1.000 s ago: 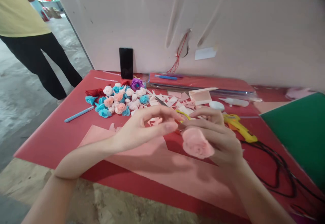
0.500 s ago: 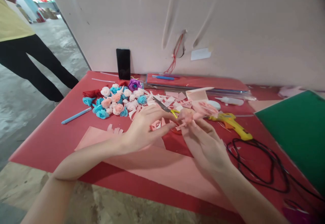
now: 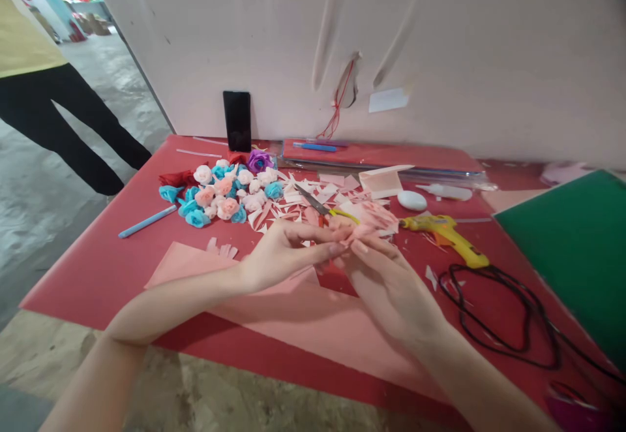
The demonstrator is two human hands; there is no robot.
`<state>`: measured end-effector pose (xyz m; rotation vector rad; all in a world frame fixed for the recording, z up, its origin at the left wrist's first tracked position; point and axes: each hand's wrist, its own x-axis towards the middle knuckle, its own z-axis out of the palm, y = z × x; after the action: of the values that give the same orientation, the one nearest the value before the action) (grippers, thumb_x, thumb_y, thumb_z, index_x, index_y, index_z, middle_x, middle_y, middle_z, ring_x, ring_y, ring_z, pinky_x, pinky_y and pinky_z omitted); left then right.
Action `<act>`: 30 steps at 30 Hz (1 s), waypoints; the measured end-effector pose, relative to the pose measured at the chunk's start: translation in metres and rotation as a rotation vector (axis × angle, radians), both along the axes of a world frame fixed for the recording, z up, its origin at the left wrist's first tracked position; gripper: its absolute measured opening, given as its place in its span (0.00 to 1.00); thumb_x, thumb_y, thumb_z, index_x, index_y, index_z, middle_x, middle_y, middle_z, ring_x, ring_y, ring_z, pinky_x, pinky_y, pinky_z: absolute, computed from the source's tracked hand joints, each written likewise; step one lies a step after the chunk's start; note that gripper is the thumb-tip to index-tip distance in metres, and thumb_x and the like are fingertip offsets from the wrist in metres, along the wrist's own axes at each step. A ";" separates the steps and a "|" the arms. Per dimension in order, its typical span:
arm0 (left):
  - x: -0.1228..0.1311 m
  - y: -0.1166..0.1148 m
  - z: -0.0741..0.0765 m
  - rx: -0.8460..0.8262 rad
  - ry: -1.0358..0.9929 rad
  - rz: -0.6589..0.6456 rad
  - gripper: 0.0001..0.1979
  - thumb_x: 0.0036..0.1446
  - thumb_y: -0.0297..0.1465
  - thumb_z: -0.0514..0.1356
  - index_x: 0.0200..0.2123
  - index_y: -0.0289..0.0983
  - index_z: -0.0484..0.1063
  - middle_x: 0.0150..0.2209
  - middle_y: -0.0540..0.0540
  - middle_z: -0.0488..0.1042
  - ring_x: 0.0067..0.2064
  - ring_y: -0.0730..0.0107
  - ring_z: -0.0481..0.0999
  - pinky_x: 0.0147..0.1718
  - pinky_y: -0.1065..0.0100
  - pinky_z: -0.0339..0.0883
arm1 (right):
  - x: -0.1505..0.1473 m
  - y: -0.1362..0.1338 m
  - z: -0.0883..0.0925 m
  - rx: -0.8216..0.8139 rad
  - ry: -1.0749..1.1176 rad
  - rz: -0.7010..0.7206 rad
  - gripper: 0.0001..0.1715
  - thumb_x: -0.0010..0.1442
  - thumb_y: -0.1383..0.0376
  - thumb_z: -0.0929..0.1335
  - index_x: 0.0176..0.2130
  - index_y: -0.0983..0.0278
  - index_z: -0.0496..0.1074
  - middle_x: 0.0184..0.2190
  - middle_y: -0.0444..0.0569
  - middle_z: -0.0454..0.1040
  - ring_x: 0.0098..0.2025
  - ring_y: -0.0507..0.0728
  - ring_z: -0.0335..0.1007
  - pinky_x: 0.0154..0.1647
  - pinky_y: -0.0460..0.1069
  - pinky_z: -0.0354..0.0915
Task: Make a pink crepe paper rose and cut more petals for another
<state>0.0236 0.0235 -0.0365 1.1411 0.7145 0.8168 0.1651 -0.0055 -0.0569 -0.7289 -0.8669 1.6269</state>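
Observation:
A pink paper flower [image 3: 375, 216], its petals to the right, is pinched between the fingertips of my two hands over the middle of the table. My right hand [image 3: 394, 282] is closed around its lower end. The thumb and fingers of my left hand [image 3: 288, 252] grip the flower's narrow left end, and the exact contact is partly hidden. Just beyond the fingers lie scissors [image 3: 313, 200] with yellow handles, on pink paper scraps [image 3: 278, 213]. A yellow glue gun [image 3: 454, 237] rests to the right of the flower. Below my hands is a large pink paper sheet [image 3: 313, 324].
Several finished paper flowers [image 3: 227, 208] are heaped at the left, near a blue pen [image 3: 147, 221]. A phone [image 3: 238, 121] leans on the white wall. A black cord [image 3: 525, 354] coils at the right beside a green board [image 3: 572, 249]. Someone in black trousers [image 3: 63, 112] stands at left.
My left hand has come right and its fingertips now meet the flower's base, beside my right fingertips. The flower has shifted slightly left and turned a little.

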 end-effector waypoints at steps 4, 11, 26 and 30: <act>-0.001 -0.001 -0.004 -0.087 -0.084 -0.061 0.05 0.47 0.24 0.61 0.23 0.34 0.76 0.20 0.52 0.74 0.19 0.85 0.68 0.19 0.81 0.64 | 0.002 -0.001 0.012 0.049 0.019 0.078 0.06 0.51 0.65 0.68 0.28 0.56 0.77 0.27 0.39 0.75 0.28 0.48 0.69 0.28 0.41 0.68; -0.002 -0.004 -0.010 -0.238 -0.269 -0.207 0.05 0.46 0.30 0.65 0.24 0.33 0.76 0.20 0.51 0.73 0.20 0.82 0.70 0.17 0.81 0.67 | 0.006 -0.003 0.010 0.095 0.005 0.131 0.08 0.51 0.66 0.69 0.28 0.52 0.77 0.26 0.38 0.75 0.25 0.48 0.70 0.26 0.43 0.69; -0.002 -0.009 -0.011 -0.292 -0.317 -0.296 0.08 0.43 0.32 0.67 0.25 0.33 0.75 0.21 0.49 0.74 0.20 0.79 0.72 0.14 0.80 0.66 | 0.011 -0.002 0.010 0.170 -0.214 0.110 0.04 0.48 0.61 0.72 0.23 0.52 0.76 0.22 0.39 0.75 0.20 0.48 0.69 0.24 0.44 0.71; -0.003 -0.010 -0.011 -0.236 -0.299 -0.262 0.08 0.44 0.33 0.66 0.26 0.33 0.75 0.22 0.49 0.75 0.21 0.78 0.73 0.16 0.79 0.67 | 0.013 -0.003 0.009 0.188 -0.265 0.071 0.05 0.48 0.61 0.72 0.22 0.53 0.76 0.21 0.40 0.74 0.23 0.49 0.71 0.26 0.44 0.71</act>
<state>0.0208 0.0137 -0.0476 0.8546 0.3896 0.6433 0.1778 -0.0083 -0.0479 -0.7984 -1.2308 1.5062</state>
